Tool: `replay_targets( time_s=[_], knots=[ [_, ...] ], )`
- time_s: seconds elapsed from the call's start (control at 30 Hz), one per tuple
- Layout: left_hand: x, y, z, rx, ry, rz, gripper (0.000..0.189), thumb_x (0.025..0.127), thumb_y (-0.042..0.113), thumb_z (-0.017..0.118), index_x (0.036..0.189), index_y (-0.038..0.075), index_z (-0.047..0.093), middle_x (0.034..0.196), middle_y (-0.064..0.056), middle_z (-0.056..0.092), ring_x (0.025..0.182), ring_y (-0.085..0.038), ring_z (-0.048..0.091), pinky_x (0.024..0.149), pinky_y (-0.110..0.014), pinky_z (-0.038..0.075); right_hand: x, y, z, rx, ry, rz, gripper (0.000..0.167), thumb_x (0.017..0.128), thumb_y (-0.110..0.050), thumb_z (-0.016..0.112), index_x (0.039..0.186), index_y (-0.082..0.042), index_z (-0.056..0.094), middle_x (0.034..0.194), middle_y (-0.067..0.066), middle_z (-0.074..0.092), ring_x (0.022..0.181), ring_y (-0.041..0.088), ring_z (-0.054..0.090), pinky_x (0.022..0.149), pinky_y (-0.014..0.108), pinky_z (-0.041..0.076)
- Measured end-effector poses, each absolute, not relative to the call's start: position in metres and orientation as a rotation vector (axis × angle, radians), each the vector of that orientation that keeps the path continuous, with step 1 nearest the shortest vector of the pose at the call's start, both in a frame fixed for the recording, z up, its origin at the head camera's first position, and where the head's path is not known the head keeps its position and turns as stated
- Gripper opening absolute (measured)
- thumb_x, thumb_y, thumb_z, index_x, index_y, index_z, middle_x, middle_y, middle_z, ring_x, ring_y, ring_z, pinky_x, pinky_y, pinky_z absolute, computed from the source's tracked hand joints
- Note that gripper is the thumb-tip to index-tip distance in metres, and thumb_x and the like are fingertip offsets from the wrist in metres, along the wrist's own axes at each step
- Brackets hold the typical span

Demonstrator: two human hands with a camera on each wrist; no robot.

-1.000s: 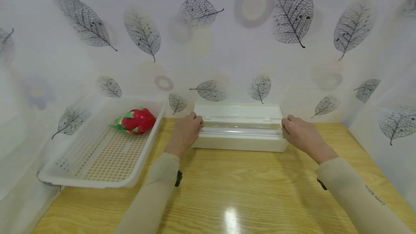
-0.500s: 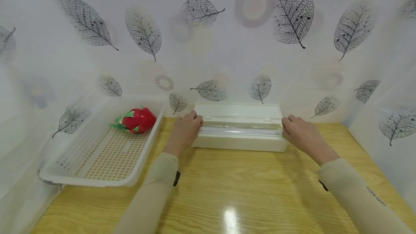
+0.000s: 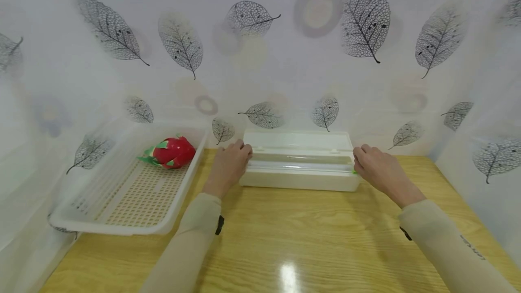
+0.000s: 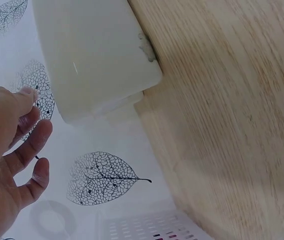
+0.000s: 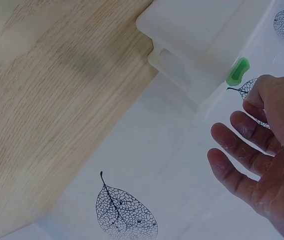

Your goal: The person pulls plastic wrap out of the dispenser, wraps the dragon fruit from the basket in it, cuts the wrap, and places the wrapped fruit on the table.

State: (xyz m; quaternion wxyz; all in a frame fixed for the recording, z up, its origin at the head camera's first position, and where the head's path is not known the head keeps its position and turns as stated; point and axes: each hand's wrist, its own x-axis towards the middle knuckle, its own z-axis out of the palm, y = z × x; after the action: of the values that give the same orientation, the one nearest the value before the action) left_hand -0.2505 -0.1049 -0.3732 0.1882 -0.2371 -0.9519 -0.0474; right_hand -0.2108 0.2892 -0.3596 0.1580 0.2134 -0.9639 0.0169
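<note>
A long white cling film dispenser (image 3: pixel 301 180) stands on the table against the back wall, its lid (image 3: pixel 299 140) raised. Inside lies a roll, with glossy clear cling film (image 3: pixel 301 166) stretched across the box's top. At the left end, my left hand (image 3: pixel 229 166) pinches the film's edge between thumb and forefinger; its other fingers are loosely bent in the left wrist view. My right hand (image 3: pixel 378 167) does likewise at the right end, beside a small green piece (image 5: pixel 238 71) on the box. The transparent film is barely visible at the fingertips in both wrist views.
To the left stands a white plastic basket (image 3: pixel 163 227) with a perforated floor. In it, near the far right corner, lies a red dragon fruit (image 3: pixel 175 152) with green tips. A leaf-patterned sheet (image 3: pixel 285 71) hangs behind and at both sides of the wooden table (image 3: pixel 309 238).
Both hands stay at the ends of the dispenser, the left one a touch further left. Glints on the film have shifted slightly and look smoother; the head view has tilted a little.
</note>
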Motion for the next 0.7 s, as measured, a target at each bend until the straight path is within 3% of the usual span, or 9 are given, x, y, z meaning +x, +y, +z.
replay_targets(
  time_s=[0.7],
  knots=[
    [-0.2504,-0.1085,-0.3667,-0.655,-2.625,-0.173,0.015,0.104,0.021,0.060,0.103,0.011,0.071,0.094,-0.008,0.068,0.076,-0.023,0.065,0.067,-0.040,0.056,-0.2109,0.2917,-0.3547,0.593,-2.737,0.063,0.006,0.097,-0.005,0.057,0.094,0.001,0.057,0.082,0.010,0.056,0.062,0.018,0.046,0.049,0.029,0.039]
  ],
)
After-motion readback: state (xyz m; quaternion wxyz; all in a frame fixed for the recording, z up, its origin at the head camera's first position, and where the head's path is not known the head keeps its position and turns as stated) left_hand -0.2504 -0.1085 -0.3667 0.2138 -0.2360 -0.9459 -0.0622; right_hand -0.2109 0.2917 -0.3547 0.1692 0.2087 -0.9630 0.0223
